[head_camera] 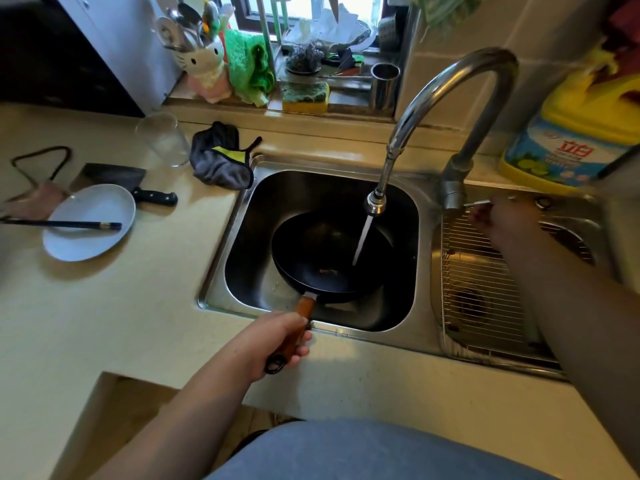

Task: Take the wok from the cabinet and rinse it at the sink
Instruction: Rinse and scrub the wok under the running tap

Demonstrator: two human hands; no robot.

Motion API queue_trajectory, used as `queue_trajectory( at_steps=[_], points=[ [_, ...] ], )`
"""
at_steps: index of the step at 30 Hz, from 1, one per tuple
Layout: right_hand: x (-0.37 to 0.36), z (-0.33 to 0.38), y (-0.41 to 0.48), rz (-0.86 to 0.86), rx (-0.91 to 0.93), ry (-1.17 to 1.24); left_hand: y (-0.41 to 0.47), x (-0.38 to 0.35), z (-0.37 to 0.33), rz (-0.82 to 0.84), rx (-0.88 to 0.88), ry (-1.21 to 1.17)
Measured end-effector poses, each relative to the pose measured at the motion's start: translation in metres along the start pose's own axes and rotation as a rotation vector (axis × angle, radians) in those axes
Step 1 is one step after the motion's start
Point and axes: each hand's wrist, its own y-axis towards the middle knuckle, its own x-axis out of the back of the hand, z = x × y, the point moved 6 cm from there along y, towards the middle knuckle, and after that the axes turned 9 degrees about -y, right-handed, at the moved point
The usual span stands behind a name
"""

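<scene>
Wok (pixel 329 261) sits down in the left basin of the sink (pixel 420 327), bowl facing up and tipped a little toward the far right, with the water stream (pixel 362 240) from the faucet (pixel 450 98) landing inside it on the right of the bowl. Your left hand (pixel 277 341) is clenched around the wooden handle (pixel 298 329), and that handle sets the geometry: its long axis runs from your fist, near the sink's front lip, up and to the right into the basin, so the bowl lies forward and right of your grip and any roll of your wrist should swing the bowl about that line. Left hand is the only one on the wok; your right hand (pixel 498 220) is well apart from it, across the divider, at the faucet lever (pixel 479 203) above the wire rack (pixel 485 271) in the right basin. Whether those right fingers are pinching the lever or only resting against it you cannot tell, since motion blur smears them. Judged from this, rinsing is under way, and swirling would fall to the left wrist. Hard to read: the wok's underside and where it touches the basin floor, the small pale speck near the bowl's centre, and the far rim, lost against the dark steel. Hanging ring at the handle's end peeks out below your fingers.
</scene>
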Motion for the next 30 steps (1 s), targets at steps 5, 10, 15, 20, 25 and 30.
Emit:
queue_trajectory(
  at_steps=[5,10,15,20,25,30],
  points=[
    [-0.018,-0.021,-0.039,0.144,-0.047,0.069,-0.008,0.001,0.000,0.040,-0.042,-0.011],
    [-0.083,-0.113,-0.155,0.577,-0.291,-0.384,-0.019,0.001,0.000,-0.013,-0.045,0.075],
    [-0.144,-0.192,-0.234,0.869,-0.470,-0.436,-0.019,0.004,-0.004,-0.077,-0.124,0.248],
    [-0.182,-0.208,-0.230,0.717,-0.728,-0.195,-0.015,0.001,-0.003,-0.111,-0.174,0.394],
    [-0.187,-0.211,-0.232,0.699,-0.772,-0.087,-0.020,0.006,0.004,-0.048,-0.225,0.339],
    [-0.180,-0.211,-0.233,0.743,-0.758,-0.128,-0.033,0.009,0.012,-0.010,-0.319,0.399]
  ],
)
